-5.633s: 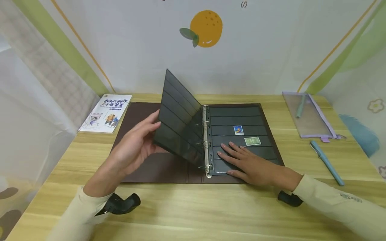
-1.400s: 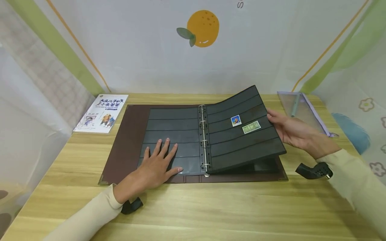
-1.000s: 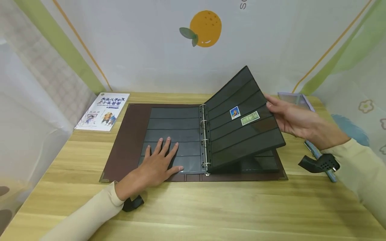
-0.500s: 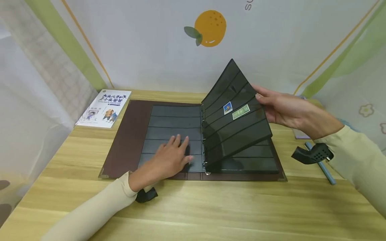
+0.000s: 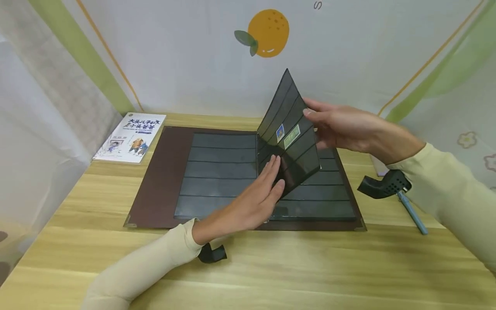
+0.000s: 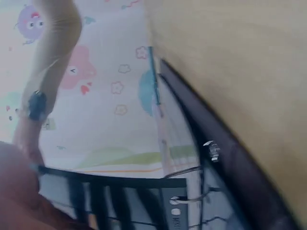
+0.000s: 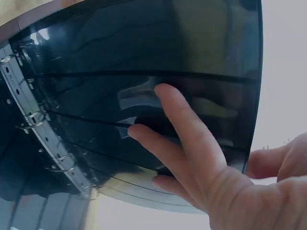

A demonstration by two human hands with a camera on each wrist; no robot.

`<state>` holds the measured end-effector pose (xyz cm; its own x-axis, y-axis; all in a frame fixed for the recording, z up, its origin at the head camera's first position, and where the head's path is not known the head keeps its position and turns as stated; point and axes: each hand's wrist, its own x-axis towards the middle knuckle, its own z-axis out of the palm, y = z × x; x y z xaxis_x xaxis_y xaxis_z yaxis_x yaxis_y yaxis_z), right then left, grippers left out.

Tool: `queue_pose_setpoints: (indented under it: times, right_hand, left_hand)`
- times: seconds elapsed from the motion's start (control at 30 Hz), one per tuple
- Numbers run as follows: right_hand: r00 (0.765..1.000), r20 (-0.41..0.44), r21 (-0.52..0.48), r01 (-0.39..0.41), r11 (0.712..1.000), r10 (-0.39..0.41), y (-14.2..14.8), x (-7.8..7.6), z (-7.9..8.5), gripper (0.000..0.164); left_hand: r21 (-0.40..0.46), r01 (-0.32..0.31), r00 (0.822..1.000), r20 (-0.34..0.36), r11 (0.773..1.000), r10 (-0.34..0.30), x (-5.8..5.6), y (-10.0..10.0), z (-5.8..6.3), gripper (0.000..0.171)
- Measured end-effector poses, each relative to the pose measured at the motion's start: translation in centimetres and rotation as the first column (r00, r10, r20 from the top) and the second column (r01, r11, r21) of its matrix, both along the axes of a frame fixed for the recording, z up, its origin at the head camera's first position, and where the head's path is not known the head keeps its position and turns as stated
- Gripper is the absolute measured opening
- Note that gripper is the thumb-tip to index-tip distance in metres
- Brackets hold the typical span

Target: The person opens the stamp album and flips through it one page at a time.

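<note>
A ring-bound stamp album (image 5: 153,193) with a dark brown cover lies spread on the table. My right hand (image 5: 345,128) pinches the outer edge of one raised black page (image 5: 275,101), thumb on the front, fingers spread behind in the right wrist view. That page stands steeply near the rings (image 7: 36,120), bearing a blue stamp (image 5: 280,133) and a green stamp (image 5: 292,136). My left hand (image 5: 252,202) is at the page's lower front, fingers straight and together, overlapping its face. Black pocket pages lie flat on the left (image 5: 218,168) and right (image 5: 325,202).
At the back left lies a white illustrated booklet (image 5: 129,137). A blue pen (image 5: 412,213) rests right of the album, partly behind the right wrist's camera mount (image 5: 383,185). A pouch corner (image 5: 379,167) shows beneath the right forearm. Bare wooden table (image 5: 294,271) runs along the front.
Earlier the left hand held up a page and the right lay flat on the album. Since then the right hand has lifted the stamp page leftward; the left hand has left the left page for it.
</note>
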<state>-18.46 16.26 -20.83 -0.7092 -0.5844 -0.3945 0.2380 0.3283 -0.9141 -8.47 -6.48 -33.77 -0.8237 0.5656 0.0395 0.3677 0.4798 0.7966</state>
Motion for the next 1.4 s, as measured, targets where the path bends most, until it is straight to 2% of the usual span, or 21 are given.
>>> queue_pose_setpoints:
  times: [0.17,0.3,0.4,0.47,0.5,0.57,0.6,0.63,0.7,0.73,0.8,0.83,0.9,0.93,1.0,1.03,1.1,1.17,1.27,1.33,1.4]
  right_hand:
    - [0.997,-0.021,0.018,-0.071,0.997,0.071,-3.0,-0.1,0.6,0.077]
    - [0.983,-0.121,0.078,-0.128,0.989,0.137,-5.2,0.4,0.4,0.074]
    - [0.940,-0.270,0.149,-0.173,0.974,0.208,-5.7,1.3,-0.3,0.069]
    - [0.881,-0.396,0.219,-0.184,0.958,0.260,-5.2,2.0,-1.6,0.064]
    - [0.841,-0.456,0.267,-0.181,0.946,0.290,-4.8,2.4,-2.5,0.063]
    - [0.758,-0.540,0.375,-0.171,0.911,0.365,-3.9,3.2,-4.9,0.061]
    - [0.716,-0.563,0.437,-0.166,0.884,0.413,-3.4,3.7,-6.2,0.061]
    - [0.667,-0.572,0.521,-0.155,0.840,0.478,-3.0,4.3,-7.4,0.061]
    - [0.597,-0.543,0.649,-0.148,0.746,0.591,-2.4,5.4,-10.0,0.062]
    - [0.572,-0.516,0.701,-0.146,0.698,0.638,-2.2,5.9,-11.0,0.063]
    - [0.541,-0.463,0.777,-0.133,0.615,0.702,-1.9,6.8,-12.7,0.063]
    - [0.530,-0.447,0.801,-0.122,0.587,0.721,-1.8,7.1,-13.3,0.063]
    - [0.532,-0.440,0.809,-0.115,0.576,0.723,-1.5,7.4,-14.3,0.063]
    - [0.538,-0.439,0.808,-0.113,0.578,0.719,-1.4,7.5,-14.6,0.064]
    - [0.540,-0.449,0.799,-0.113,0.590,0.712,-1.2,7.5,-14.9,0.064]
    - [0.540,-0.453,0.795,-0.115,0.595,0.710,-1.1,7.5,-15.0,0.064]
    - [0.538,-0.456,0.791,-0.121,0.600,0.709,-1.1,7.4,-15.1,0.064]
    - [0.534,-0.455,0.791,-0.125,0.599,0.713,-1.0,7.3,-15.1,0.064]
    - [0.534,-0.452,0.793,-0.125,0.596,0.714,-0.9,7.3,-15.1,0.064]
    - [0.533,-0.450,0.796,-0.124,0.593,0.716,-0.9,7.4,-15.1,0.063]
    - [0.534,-0.448,0.797,-0.124,0.591,0.717,-0.8,7.4,-15.1,0.064]
  left_hand:
    - [0.105,-0.096,0.995,0.000,0.990,0.097,0.3,-0.8,-0.6,0.063]
    - [0.146,-0.178,0.984,0.011,0.973,0.179,0.7,-1.7,-0.9,0.057]
    - [0.183,-0.195,0.980,-0.002,0.964,0.199,1.0,-2.3,-1.0,0.054]
    - [0.242,-0.206,0.979,0.047,0.948,0.201,1.2,-2.6,-1.1,0.053]
    - [0.285,-0.205,0.979,0.083,0.936,0.189,1.2,-2.7,-1.0,0.053]
    - [0.378,-0.218,0.971,0.180,0.900,0.159,1.1,-2.9,-0.8,0.054]
    - [0.417,-0.247,0.957,0.245,0.875,0.153,1.0,-3.1,-0.6,0.056]
    - [0.456,-0.286,0.937,0.318,0.842,0.146,0.9,-3.2,-0.2,0.057]
    - [0.514,-0.335,0.910,0.392,0.789,0.131,0.8,-3.8,0.5,0.057]
    - [0.536,-0.358,0.901,0.413,0.764,0.132,0.7,-4.2,0.9,0.055]
    - [0.575,-0.409,0.879,0.457,0.709,0.137,0.7,-5.2,1.9,0.048]
    - [0.589,-0.440,0.866,0.478,0.678,0.146,0.6,-5.8,2.5,0.043]
    - [0.616,-0.479,0.846,0.515,0.626,0.139,0.2,-7.2,3.6,0.040]
    - [0.611,-0.499,0.831,0.539,0.615,0.139,0.0,-8.0,4.3,0.041]
    - [0.577,-0.530,0.800,0.584,0.622,0.140,-0.6,-9.6,5.6,0.051]
    - [0.550,-0.541,0.784,0.603,0.636,0.146,-0.9,-10.4,6.1,0.056]
    - [0.501,-0.539,0.772,0.615,0.677,0.159,-1.8,-12.0,6.7,0.064]
    - [0.455,-0.540,0.760,0.625,0.708,0.179,-2.8,-13.6,6.7,0.065]
    - [0.370,-0.568,0.731,0.637,0.736,0.244,-4.5,-15.5,5.5,0.064]
    - [0.262,-0.590,0.709,0.621,0.764,0.335,-5.4,-16.3,4.1,0.063]
    - [0.134,-0.596,0.699,0.572,0.792,0.429,-5.9,-16.8,2.8,0.062]
